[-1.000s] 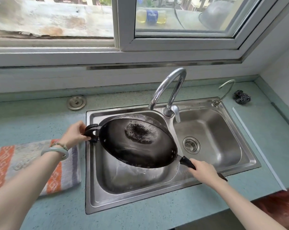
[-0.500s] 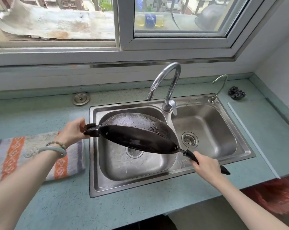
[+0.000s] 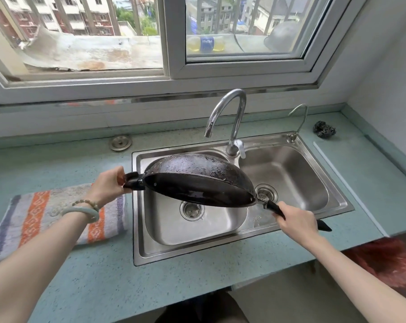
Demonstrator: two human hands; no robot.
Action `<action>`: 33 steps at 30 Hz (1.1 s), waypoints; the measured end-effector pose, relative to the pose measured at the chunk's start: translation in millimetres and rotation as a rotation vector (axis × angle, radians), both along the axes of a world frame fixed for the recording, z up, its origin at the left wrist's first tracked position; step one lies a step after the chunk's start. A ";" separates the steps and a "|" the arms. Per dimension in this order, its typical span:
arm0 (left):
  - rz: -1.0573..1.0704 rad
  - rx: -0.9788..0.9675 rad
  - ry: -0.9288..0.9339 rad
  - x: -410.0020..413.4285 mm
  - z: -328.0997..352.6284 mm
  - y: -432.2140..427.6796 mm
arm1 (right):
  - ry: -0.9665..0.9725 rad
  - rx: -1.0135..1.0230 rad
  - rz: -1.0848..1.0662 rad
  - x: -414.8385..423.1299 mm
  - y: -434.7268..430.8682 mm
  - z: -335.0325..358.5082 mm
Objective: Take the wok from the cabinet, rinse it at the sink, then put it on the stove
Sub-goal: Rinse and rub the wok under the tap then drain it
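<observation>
A black wok (image 3: 197, 173) hangs above the left basin of the steel double sink (image 3: 139, 229), turned almost upside down so its wet, dark underside faces up and its hollow faces down. My left hand (image 3: 108, 183) grips the short helper handle at the wok's left end. My right hand (image 3: 295, 222) grips the long black handle at its right end, near the sink's front rim. The chrome tap (image 3: 232, 117) arches behind the wok, with no water visible from its spout. No stove is in view.
A striped towel (image 3: 41, 217) lies on the green counter left of the sink. A steel scourer (image 3: 324, 129) sits at the back right by a thin second tap (image 3: 297, 120). A round metal cap (image 3: 120, 142) is set in the counter. The window stands close behind.
The wok has rolled from hollow-up to nearly upside down over the left basin. Both hands keep their grips. The view has risen and pulled back.
</observation>
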State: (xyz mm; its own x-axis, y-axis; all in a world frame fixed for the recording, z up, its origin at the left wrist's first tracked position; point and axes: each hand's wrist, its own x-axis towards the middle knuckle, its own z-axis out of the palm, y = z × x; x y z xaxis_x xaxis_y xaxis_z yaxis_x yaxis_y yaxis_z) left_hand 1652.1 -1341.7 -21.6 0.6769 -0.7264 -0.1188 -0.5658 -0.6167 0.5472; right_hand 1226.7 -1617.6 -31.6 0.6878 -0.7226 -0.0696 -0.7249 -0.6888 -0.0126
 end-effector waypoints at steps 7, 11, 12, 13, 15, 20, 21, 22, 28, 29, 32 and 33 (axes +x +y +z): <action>0.027 -0.023 -0.011 -4.3 1.8 1.6 | 0.012 -0.009 -0.011 -4.1 0.7 4.7; 0.021 -0.023 0.000 -5.2 -1.0 3.2 | 0.002 -0.009 -0.011 -4.1 5.4 7.5; 0.018 -0.027 0.003 -4.3 -2.0 3.4 | -0.003 -0.003 -0.014 -3.0 6.2 8.9; 0.013 -0.031 -0.001 -4.5 -2.5 3.4 | -0.008 0.003 -0.016 -2.5 7.8 10.3; 0.001 -0.034 -0.030 -3.1 -3.5 3.5 | -0.022 0.002 -0.018 -1.6 10.6 13.0; -0.055 -0.036 -0.105 3.8 -5.5 4.6 | -0.033 -0.020 -0.031 -4.5 17.0 18.3; -0.064 -0.050 -0.115 4.6 -6.0 6.1 | -0.037 -0.024 -0.033 -6.0 18.0 18.9; -0.068 -0.065 -0.128 5.7 -7.3 7.8 | -0.037 -0.035 -0.031 -7.6 19.1 19.4; -0.077 -0.089 -0.148 5.0 -4.9 12.9 | -0.073 -0.087 -0.017 -12.7 26.3 29.1; -0.079 -0.090 -0.164 5.3 -3.3 12.8 | -0.066 -0.091 -0.012 -13.5 26.7 31.0; -0.101 -0.103 -0.195 5.6 8.2 13.6 | -0.045 -0.102 -0.001 -14.6 25.0 37.8; -0.113 -0.099 -0.209 5.2 12.7 13.2 | -0.048 -0.105 -0.003 -14.6 23.6 40.6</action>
